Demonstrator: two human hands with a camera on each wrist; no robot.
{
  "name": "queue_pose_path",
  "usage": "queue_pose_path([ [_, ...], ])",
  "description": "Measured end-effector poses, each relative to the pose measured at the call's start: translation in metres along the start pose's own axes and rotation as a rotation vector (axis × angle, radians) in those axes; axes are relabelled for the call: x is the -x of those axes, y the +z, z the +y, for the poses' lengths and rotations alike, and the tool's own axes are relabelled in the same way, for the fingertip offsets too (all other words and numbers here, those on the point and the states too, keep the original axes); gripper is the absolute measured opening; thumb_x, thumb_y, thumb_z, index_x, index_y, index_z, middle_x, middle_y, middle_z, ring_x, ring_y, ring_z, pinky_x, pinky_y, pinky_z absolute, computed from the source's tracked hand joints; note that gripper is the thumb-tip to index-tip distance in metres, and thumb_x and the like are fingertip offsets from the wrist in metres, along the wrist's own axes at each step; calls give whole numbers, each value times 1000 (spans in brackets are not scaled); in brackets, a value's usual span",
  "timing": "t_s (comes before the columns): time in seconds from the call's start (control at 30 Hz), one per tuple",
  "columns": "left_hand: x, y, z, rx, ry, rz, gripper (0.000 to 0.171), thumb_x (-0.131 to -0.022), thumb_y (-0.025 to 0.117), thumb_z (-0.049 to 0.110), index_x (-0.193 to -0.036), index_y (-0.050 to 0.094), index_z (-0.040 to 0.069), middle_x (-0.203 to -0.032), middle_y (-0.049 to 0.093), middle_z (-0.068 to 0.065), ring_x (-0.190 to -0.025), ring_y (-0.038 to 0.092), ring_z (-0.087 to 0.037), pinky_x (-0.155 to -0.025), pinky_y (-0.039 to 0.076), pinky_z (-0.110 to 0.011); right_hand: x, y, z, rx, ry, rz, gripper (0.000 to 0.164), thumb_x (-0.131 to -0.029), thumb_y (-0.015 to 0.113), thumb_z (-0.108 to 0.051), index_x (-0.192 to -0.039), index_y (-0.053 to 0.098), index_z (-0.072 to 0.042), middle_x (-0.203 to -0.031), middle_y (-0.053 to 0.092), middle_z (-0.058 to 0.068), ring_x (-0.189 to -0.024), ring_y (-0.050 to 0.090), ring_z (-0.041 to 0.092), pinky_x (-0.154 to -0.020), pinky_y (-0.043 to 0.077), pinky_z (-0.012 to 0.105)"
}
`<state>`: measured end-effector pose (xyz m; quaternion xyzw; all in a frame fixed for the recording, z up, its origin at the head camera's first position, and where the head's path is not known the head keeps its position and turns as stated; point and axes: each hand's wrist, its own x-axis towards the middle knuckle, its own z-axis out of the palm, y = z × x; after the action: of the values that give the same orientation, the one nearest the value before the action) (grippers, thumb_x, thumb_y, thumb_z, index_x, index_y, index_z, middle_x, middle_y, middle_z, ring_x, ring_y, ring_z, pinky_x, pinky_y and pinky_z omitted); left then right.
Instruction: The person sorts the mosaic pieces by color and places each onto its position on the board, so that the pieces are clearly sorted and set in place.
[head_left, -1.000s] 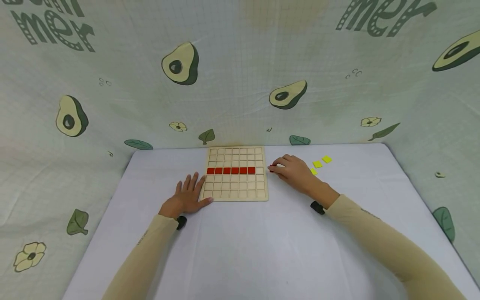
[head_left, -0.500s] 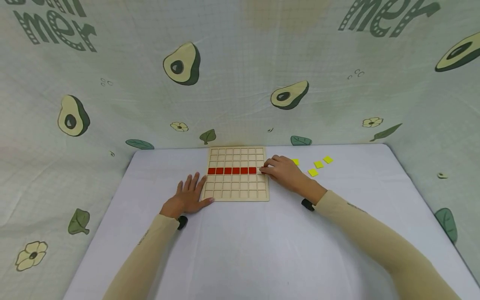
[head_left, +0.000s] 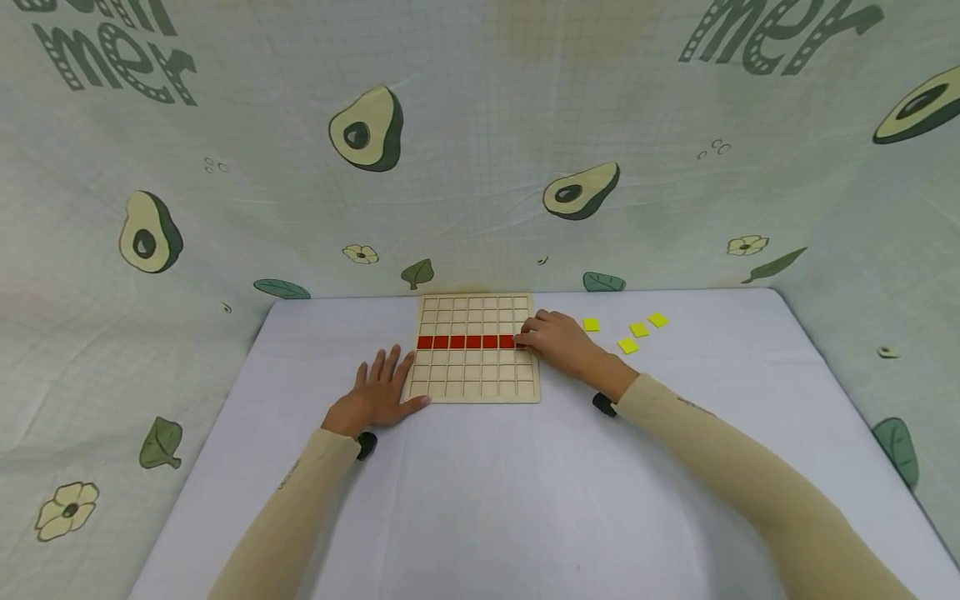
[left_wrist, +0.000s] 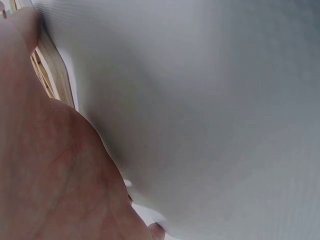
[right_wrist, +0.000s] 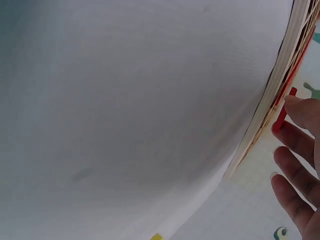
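Observation:
A pale wooden grid board (head_left: 474, 390) lies at the back middle of the table. One row of it carries several red square tiles (head_left: 465, 342), running from the left edge toward the right. My right hand (head_left: 564, 343) is over the board's right edge at that same row. In the right wrist view its thumb and index finger pinch another red tile (right_wrist: 283, 112), tilted close over the board. My left hand (head_left: 378, 396) lies flat with fingers spread at the board's left edge, the thumb on its front left corner.
Several yellow square tiles (head_left: 627, 345) lie scattered on the white tablecloth (head_left: 480, 500) right of the board, close to my right hand. Behind the table hangs a cloth (head_left: 465, 208) printed with avocados and leaves.
My right hand has moved left with the red tile, from beside the board to the right end of the red row. A yellow tile behind it came into view. My left hand stayed put.

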<state>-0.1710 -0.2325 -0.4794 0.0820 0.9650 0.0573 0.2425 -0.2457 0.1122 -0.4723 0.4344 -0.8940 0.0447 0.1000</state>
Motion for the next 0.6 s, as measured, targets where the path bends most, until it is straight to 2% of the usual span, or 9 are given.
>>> queue_pose_path([
  [0.43,0,0,1,0,-4,9,95,-105,51,61,-170,9,6,-176,-2,-26,-161,-1,-49,-127,2,-67,-6,6,5,-32,74,-70,23,-97,79,-16,-119,81,-13,-114,77,3,-107,65,25,-95,56,40],
  [0.6,0,0,2,5,-8,12,95,-105,51,61,-170,10,5,-175,-1,-26,-161,0,-49,-127,3,-68,-8,7,6,-68,97,-61,25,-94,81,-14,-119,81,-11,-114,79,3,-106,66,24,-92,57,39],
])
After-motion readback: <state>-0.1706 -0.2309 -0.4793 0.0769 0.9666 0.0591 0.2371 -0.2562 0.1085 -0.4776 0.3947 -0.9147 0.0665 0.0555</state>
